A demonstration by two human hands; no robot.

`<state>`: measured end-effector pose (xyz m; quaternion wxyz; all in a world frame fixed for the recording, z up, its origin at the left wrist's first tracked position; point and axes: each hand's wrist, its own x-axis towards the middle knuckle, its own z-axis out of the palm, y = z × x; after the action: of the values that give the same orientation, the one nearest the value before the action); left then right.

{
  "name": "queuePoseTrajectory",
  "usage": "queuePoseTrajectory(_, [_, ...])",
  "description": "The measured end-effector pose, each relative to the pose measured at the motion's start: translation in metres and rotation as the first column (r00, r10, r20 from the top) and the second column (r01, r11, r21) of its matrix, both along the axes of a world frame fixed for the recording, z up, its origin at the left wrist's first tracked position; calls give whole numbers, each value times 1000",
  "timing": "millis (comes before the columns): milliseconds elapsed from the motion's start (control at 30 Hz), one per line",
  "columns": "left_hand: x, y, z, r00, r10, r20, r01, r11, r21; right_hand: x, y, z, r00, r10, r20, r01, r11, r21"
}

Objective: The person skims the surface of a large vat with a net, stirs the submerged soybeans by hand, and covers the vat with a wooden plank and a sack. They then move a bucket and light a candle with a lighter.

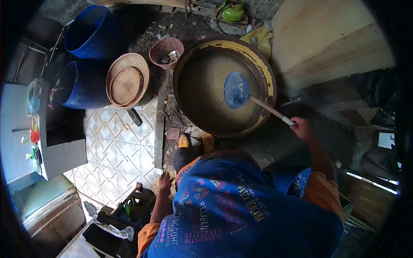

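Note:
My right hand (302,129) is wrapped round the pale end of a long-handled skimmer (236,90). Its round blue net lies over the cloudy liquid of a wide, dark-rimmed vat (270,81), with some small pale bits in the net. The wooden handle crosses the vat's right rim. My left hand (164,180) hangs low at my left side, away from the vat; its fingers are too small to make out clearly.
Two blue barrels (88,86) stand at the left, beside woven trays (125,86). A pink basket (167,50) sits left of the vat. Behind it are a green gas cylinder (232,12) and a yellow cloth (260,38). My boots (208,142) are near the vat's front.

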<state>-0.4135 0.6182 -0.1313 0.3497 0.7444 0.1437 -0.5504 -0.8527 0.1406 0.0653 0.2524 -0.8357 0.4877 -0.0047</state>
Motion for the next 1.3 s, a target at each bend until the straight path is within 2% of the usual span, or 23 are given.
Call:
queuePoseTrajectory(133, [-1,0,-4,999,33,12,-33,999,13,0,4,6,988,87,-126,-83,996,34])
queuePoseTrajectory(200, [-1,0,-2,999,38,6,-38,999,-8,5,8,-1,986,128,-111,-109,981,163])
queuePoseTrajectory(233, [-1,-1,-1,999,41,9,-41,999,-8,9,10,-4,985,131,-108,-113,980,162])
queuePoseTrajectory(333, [-3,0,1,999,51,4,-51,999,-9,37,24,-8,991,92,-97,-52,933,356])
queuePoseTrajectory(367, [-5,1,-1,997,78,21,-77,997,-7,42,28,-17,991,94,-95,-55,933,355])
queuePoseTrajectory(433, [-8,-2,3,994,103,39,-103,995,-5,50,36,-49,964,264,36,-266,946,183])
queuePoseTrajectory(467, [-10,-4,9,996,75,48,-76,997,3,55,39,-60,964,264,38,-267,946,182])
queuePoseTrajectory(533, [-10,-7,14,998,40,58,-41,999,12,66,47,-73,1000,8,22,-17,887,461])
queuePoseTrajectory(567, [-9,-7,14,998,32,55,-31,999,-7,65,51,-78,1000,1,22,-11,887,462])
queuePoseTrajectory(633, [-7,1,2,999,12,49,-11,1000,-23,61,63,-82,969,-78,236,-43,881,471])
queuePoseTrajectory(667, [-4,12,-14,976,-149,161,164,983,-83,58,72,-79,969,-88,233,-33,881,472])
queuePoseTrajectory(700, [-2,20,-27,914,-295,277,339,933,-124,58,81,-69,957,-227,182,80,807,585])
queuePoseTrajectory(733, [0,21,-32,912,-305,273,349,929,-125,58,90,-59,927,-358,116,187,707,682])
queuePoseTrajectory(767, [2,22,-36,916,-303,262,342,932,-118,59,99,-49,923,-369,112,199,705,681])
queuePoseTrajectory(833, [2,18,-36,918,-310,248,345,932,-111,58,115,-34,882,-459,-108,374,540,754])
queuePoseTrajectory(867, [2,15,-36,918,-303,257,336,937,-94,53,123,-34,877,-468,-110,381,537,753])
queuePoseTrajectory(933, [7,12,-38,913,-306,268,337,938,-77,46,140,-34,724,-681,-112,371,248,895])
queuePoseTrajectory(1033, [12,-3,-24,881,-339,330,412,892,-184,37,162,-49,633,-768,-98,323,147,935])
queuePoseTrajectory(1100, [14,-30,9,988,-114,102,122,990,-76,36,167,-46,602,-789,-125,313,89,945])
queuePoseTrajectory(1167, [22,-31,8,986,-131,100,142,984,-105,40,170,-42,575,-804,-150,298,35,954])
queuePoseTrajectory(1233, [30,-31,4,995,-90,46,96,984,-150,45,169,-42,474,-837,-271,330,-117,937])
queuePoseTrajectory(1267, [29,-31,1,991,-55,122,60,997,-42,47,169,-43,472,-840,-269,328,-116,938])
queuePoseTrajectory(1300, [32,-31,0,991,-57,124,63,997,-43,48,170,-45,405,-877,-259,339,-119,933])
